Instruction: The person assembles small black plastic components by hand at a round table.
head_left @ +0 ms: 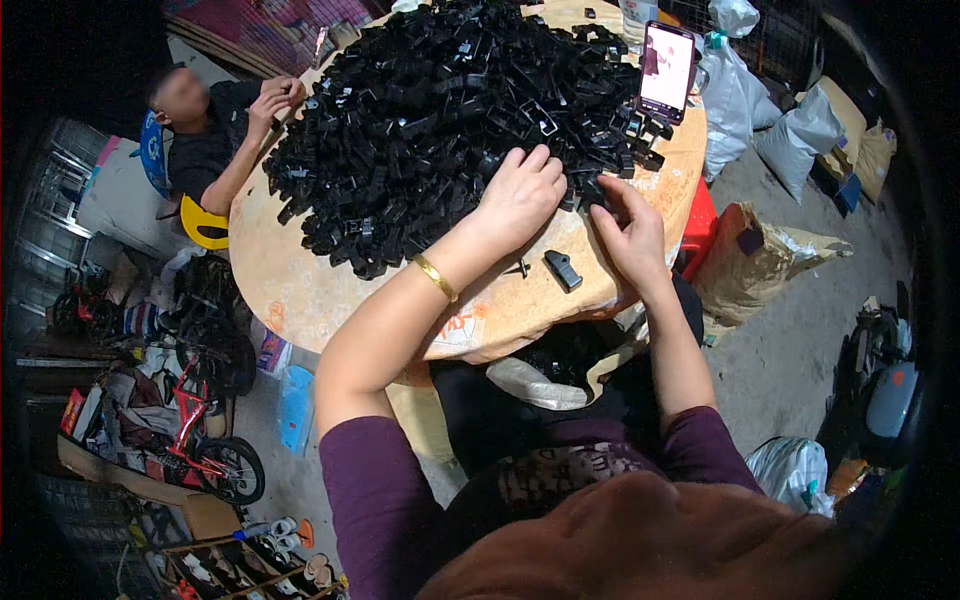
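A large heap of small black plastic parts (pixel 420 110) covers most of the round table (pixel 290 310). At the heap's near right edge my left hand (pixel 525 200) is closed with its fingers curled down; whatever it grips is hidden beneath them. Close beside it, my right hand (pixel 632 235) pinches a black plastic part (pixel 590 194) between thumb and forefinger. One larger black plastic piece (pixel 563 271) lies alone on the tabletop below my hands. A thin, small black piece (pixel 519 269) is to its left. A gold bracelet (pixel 435 278) circles my left wrist.
A lit phone (pixel 666 72) stands upright at the table's far right. Another person (pixel 225 140) sits at the left, hands by the heap. White sacks (pixel 728 110) and a brown sack (pixel 755 265) stand on the right-hand floor. A red bicycle (pixel 205 430) stands lower left.
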Tool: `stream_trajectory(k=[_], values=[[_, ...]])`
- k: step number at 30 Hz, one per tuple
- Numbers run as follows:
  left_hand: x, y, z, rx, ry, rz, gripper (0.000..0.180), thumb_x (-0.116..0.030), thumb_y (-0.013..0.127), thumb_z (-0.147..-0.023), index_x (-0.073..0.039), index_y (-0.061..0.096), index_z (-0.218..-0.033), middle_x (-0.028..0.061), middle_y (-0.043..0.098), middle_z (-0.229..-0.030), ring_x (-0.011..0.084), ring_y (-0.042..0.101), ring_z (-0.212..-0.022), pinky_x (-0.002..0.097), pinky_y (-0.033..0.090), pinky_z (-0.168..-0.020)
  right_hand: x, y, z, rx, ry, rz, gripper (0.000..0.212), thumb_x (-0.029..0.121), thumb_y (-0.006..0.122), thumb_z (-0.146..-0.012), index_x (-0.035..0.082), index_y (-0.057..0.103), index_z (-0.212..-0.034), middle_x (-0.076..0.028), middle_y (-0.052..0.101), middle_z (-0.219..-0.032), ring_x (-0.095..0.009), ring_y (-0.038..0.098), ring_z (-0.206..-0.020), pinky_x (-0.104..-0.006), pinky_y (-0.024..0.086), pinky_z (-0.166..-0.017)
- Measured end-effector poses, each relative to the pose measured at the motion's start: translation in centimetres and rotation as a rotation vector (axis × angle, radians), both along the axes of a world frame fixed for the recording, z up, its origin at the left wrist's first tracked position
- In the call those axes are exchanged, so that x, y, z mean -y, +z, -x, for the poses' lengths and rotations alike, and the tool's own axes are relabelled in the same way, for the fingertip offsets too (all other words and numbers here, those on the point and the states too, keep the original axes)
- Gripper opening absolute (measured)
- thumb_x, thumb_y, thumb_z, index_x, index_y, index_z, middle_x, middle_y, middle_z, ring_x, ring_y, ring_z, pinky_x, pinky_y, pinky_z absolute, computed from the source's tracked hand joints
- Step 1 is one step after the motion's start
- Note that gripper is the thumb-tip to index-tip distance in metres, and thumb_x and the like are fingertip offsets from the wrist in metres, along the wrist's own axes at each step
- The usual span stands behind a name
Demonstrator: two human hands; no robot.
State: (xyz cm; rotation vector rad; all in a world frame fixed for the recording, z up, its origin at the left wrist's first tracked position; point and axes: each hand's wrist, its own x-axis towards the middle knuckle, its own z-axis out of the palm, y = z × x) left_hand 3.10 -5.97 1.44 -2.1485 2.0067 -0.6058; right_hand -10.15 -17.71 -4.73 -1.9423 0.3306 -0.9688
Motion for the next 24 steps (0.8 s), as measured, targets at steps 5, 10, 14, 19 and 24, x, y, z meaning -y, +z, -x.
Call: stream_trajectory(k=[5, 10, 14, 19, 24], values=[[-0.5, -0.7, -0.1, -0.061, -0.019, 0.182, 0.022, -0.011, 0.057, -0.073, -0.004, 0.057, -0.093, 0.0067, 0.055, -0.092, 0.0233, 0.049, -0.094, 0.0337, 0.04, -0.078, 0.1, -0.2, 0.0, -0.01, 0.033, -0.067, 0.035, 0.007, 0.064, -0.076, 0.001, 0.058, -0.11, -0.014, 0.064, -0.086, -0.017, 0.062, -0.069, -0.0263, 0.05, -0.064], [-2.6, -0.5, 1.0, -0.428, -0.051, 0.45, 0.032, -0.003, 0.067, -0.073, 0.002, 0.054, -0.102, 0.0088, 0.059, -0.094, 0.0239, 0.056, -0.088, 0.0339, 0.048, -0.077, 0.2, -0.2, 0.2, 0.067, 0.076, -0.06, 0.035, 0.006, 0.064, -0.077, 0.001, 0.057, -0.111, -0.01, 0.064, -0.086, -0.013, 0.06, -0.07, -0.0243, 0.049, -0.063], [-3.3, -1.2, 2.0, -1.83, 0.146, 0.608, 0.026, 0.0, 0.057, -0.084, 0.002, 0.051, -0.11, 0.0046, 0.06, -0.095, 0.0098, 0.058, -0.084, 0.0229, 0.049, -0.073, -1.3, -0.1, 0.3, 0.226, 0.25, -0.423, 0.037, 0.002, 0.063, -0.079, 0.002, 0.055, -0.115, -0.005, 0.063, -0.092, -0.008, 0.058, -0.071, -0.0203, 0.047, -0.062], [-4.1, -1.4, 2.3, -1.956, 0.053, 0.523, 0.028, -0.003, 0.058, -0.085, 0.002, 0.051, -0.112, 0.0058, 0.061, -0.098, 0.0099, 0.058, -0.087, 0.0222, 0.048, -0.077, -3.1, 1.0, 0.1, 0.164, 0.268, -0.264, 0.034, 0.001, 0.064, -0.077, -0.001, 0.058, -0.111, -0.009, 0.062, -0.095, -0.012, 0.061, -0.08, -0.0231, 0.05, -0.067], [-4.2, -1.8, 1.9, -2.002, 0.049, 0.554, 0.03, -0.002, 0.06, -0.083, 0.001, 0.052, -0.112, 0.0057, 0.06, -0.099, 0.0104, 0.058, -0.089, 0.0222, 0.048, -0.078, -3.3, 1.3, -0.2, 0.169, 0.216, -0.133, 0.033, 0.001, 0.066, -0.076, 0.0, 0.059, -0.108, -0.012, 0.062, -0.094, -0.015, 0.062, -0.08, -0.0244, 0.05, -0.066]])
